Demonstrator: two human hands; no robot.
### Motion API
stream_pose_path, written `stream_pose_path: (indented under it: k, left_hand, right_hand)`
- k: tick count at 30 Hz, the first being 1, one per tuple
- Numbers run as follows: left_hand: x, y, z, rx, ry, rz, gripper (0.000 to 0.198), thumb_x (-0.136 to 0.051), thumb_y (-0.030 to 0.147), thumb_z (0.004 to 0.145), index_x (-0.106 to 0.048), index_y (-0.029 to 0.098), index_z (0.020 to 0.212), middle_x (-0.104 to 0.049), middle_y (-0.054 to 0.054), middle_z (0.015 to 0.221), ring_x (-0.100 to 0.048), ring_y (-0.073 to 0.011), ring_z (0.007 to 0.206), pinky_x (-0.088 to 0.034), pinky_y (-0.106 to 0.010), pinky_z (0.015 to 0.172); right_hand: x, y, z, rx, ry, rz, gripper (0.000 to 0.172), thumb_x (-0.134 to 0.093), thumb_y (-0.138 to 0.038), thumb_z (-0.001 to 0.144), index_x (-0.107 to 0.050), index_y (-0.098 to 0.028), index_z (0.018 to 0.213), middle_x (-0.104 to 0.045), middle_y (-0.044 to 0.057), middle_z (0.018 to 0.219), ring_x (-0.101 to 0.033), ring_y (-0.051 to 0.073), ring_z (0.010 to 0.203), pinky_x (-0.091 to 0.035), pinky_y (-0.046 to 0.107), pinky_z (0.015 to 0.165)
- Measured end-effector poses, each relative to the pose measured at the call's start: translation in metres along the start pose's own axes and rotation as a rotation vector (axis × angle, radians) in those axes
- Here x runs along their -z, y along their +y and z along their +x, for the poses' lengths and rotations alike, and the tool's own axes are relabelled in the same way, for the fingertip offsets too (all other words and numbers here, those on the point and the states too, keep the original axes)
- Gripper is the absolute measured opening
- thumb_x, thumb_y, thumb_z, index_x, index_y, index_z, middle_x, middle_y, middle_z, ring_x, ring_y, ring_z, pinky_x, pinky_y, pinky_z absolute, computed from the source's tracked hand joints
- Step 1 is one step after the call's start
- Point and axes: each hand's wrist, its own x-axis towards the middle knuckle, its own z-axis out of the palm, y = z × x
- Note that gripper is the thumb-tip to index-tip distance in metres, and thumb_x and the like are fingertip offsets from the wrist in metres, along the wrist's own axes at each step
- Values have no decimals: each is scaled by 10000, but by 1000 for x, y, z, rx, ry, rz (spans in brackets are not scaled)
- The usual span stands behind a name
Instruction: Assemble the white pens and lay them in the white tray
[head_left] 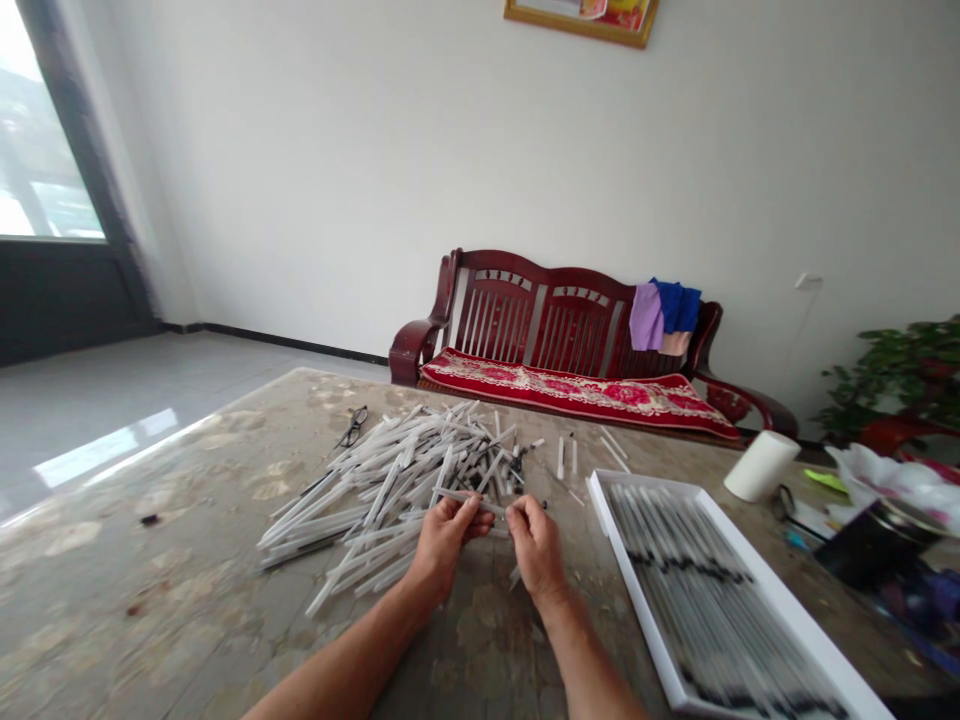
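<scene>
My left hand (446, 545) and my right hand (536, 545) are close together above the table, just in front of a loose heap of thin white plastic tubes (390, 490). Between them, a single white tube (469, 498) lies roughly level, pinched in my left fingers, with its right end at my right fingertips. Dark small parts show among the tubes near the heap's right side, too blurred to name. On the right, a white tray (634, 590) holds several rows of tubes lying side by side.
Black eyeglasses (351, 427) lie behind the heap on the mottled tabletop (150, 590). A few loose tubes (611, 448) sit behind the tray. A white paper roll (761, 465), papers and a plastic bag crowd the right. Beyond stands a red-cushioned wooden bench (555, 320).
</scene>
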Motion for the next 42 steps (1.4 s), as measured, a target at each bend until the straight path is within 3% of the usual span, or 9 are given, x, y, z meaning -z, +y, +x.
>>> stream_pose_path:
  k: [4, 9, 14, 20, 26, 31, 35, 39, 42]
  left_hand:
    - [0, 0, 0, -7, -5, 23, 464, -878, 483, 525, -669, 156, 779, -732, -10, 633, -707, -163, 592, -564, -238, 565]
    - [1, 0, 1, 3, 11, 18, 458, -875, 482, 528, -670, 160, 782, -736, -17, 633, -704, -161, 592, -562, -235, 574]
    - [0, -1, 0, 2, -10, 32, 450, -876, 479, 529, -671, 163, 775, -728, -7, 636, -699, -160, 594, -557, -233, 563]
    - [0, 1, 1, -1, 4, 24, 482, -877, 496, 512, -670, 154, 782, -737, -23, 643, -695, -158, 590, -553, -232, 568]
    - [-2, 1, -2, -25, -25, 52, 480, -869, 502, 522, -659, 156, 780, -720, -10, 624, -694, -168, 594, -552, -241, 557]
    - [-1, 2, -3, -29, -11, 64, 472, -859, 509, 538, -654, 164, 787, -721, -9, 640, -695, -174, 597, -558, -258, 575]
    - [-1, 3, -4, -68, -48, 101, 460, -841, 520, 564, -650, 163, 781, -700, -3, 631, -691, -183, 591, -556, -272, 562]
    - [-1, 5, -2, -91, -41, 147, 459, -808, 549, 588, -637, 168, 778, -682, -2, 629, -686, -185, 598, -530, -255, 524]
    - [-1, 9, 0, -118, 30, 173, 445, -751, 578, 637, -607, 181, 778, -681, -4, 677, -684, -180, 621, -488, -227, 480]
  right_hand:
    - [-2, 2, -1, -45, 2, -23, 435, -366, -512, 937, -478, -227, 628, -442, -42, 514, -438, 133, 502, -291, 246, 518]
    - [0, -2, -1, 40, -14, 9, 318, -450, -471, 917, -554, -212, 765, -547, -32, 621, -501, 135, 581, -323, 226, 549]
    - [-2, 1, 0, -9, 25, -56, 435, -374, -497, 939, -506, -219, 632, -500, -26, 525, -469, 135, 507, -290, 245, 521]
    - [-2, 0, -2, 53, -13, -44, 365, -420, -488, 934, -537, -212, 726, -527, -35, 587, -484, 127, 551, -303, 223, 529]
    - [-4, -1, -1, -7, 34, -48, 496, -341, -533, 944, -508, -223, 595, -507, -14, 504, -475, 137, 489, -296, 250, 507]
    - [-1, -5, -2, 14, -21, -28, 439, -407, -546, 929, -521, -225, 652, -483, -42, 521, -451, 127, 504, -280, 237, 494]
    - [-6, -5, -3, -31, -14, 22, 508, -391, -601, 912, -508, -230, 585, -473, -30, 485, -441, 130, 476, -301, 250, 487]
    - [-1, -7, 1, -122, -125, 165, 565, -374, -674, 893, -532, -222, 593, -469, -29, 463, -424, 127, 420, -313, 247, 443]
    - [22, -10, 7, -132, -265, 210, 463, -497, -612, 865, -618, -198, 697, -545, -23, 547, -474, 127, 477, -348, 232, 470]
